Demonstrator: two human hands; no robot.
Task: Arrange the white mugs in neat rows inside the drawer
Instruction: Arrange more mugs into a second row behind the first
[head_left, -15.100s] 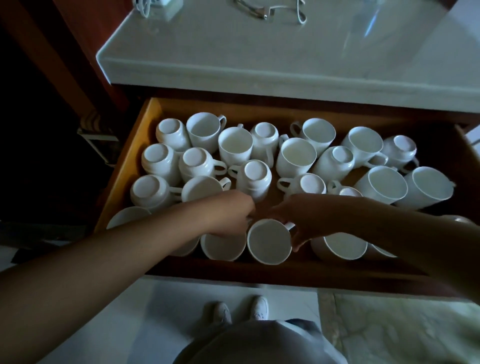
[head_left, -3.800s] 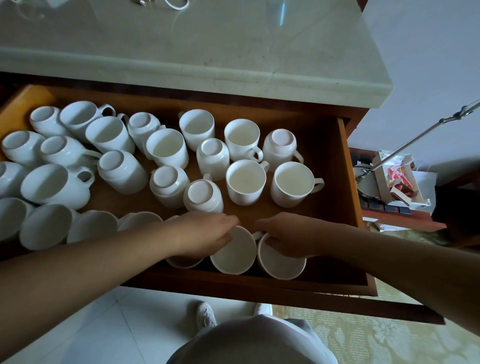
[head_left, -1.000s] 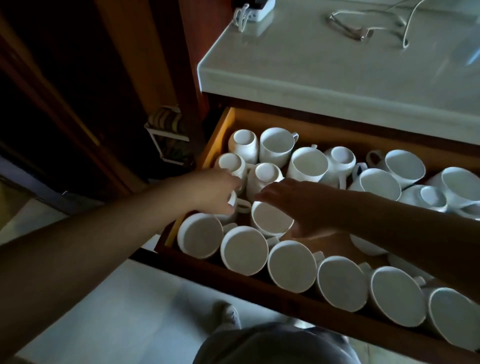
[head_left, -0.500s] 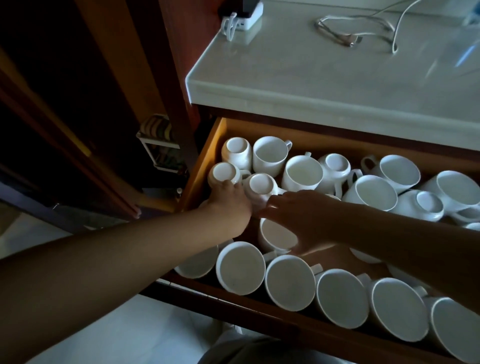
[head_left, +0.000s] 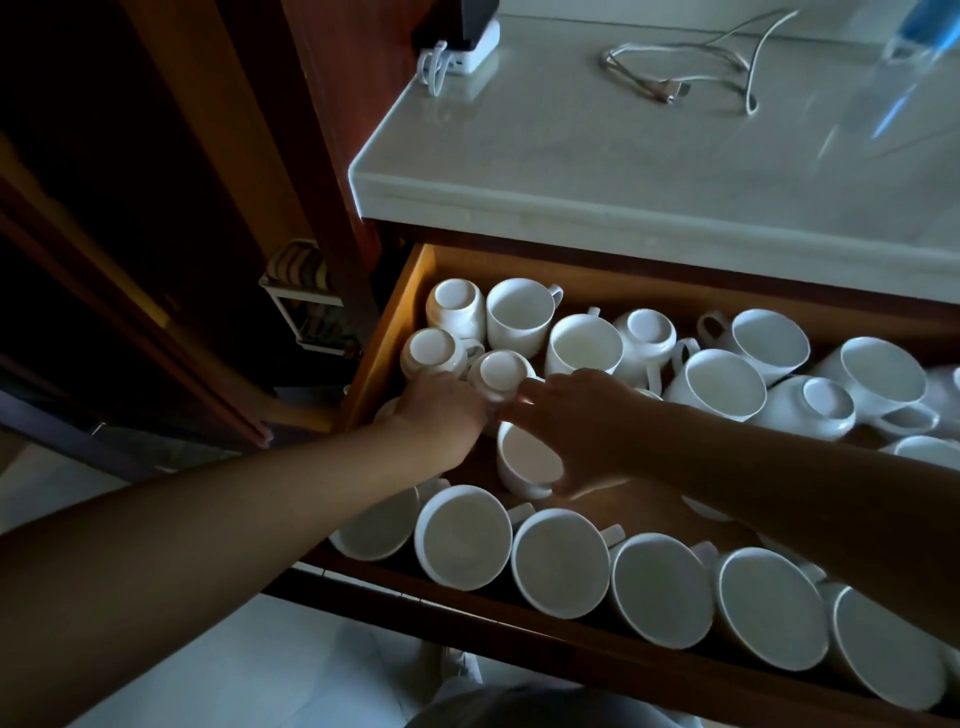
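Observation:
The open wooden drawer (head_left: 395, 322) holds many white mugs. Several upright mugs form a row (head_left: 561, 569) along its front edge. Behind them the mugs are mixed, some upright (head_left: 584, 345), some upside down (head_left: 501, 371). My left hand (head_left: 441, 415) reaches in by the left wall, fingers curled down over a mostly hidden mug whose rim (head_left: 387, 410) shows beside it; an upside-down mug (head_left: 431, 356) stands just beyond. My right hand (head_left: 571, 423) grips an upright mug (head_left: 527, 460) in the second row, thumb on its near side.
A pale stone countertop (head_left: 597, 156) overhangs the drawer's back, with a white charger (head_left: 467, 39) and a loose cable (head_left: 675, 78) on it. A dark wooden frame and a small rack (head_left: 301, 291) stand to the left. My shoes show on the tiled floor below.
Over the last second my left hand went deeper toward the drawer's back left corner. My right hand stayed on the same upright mug. The front row is unchanged.

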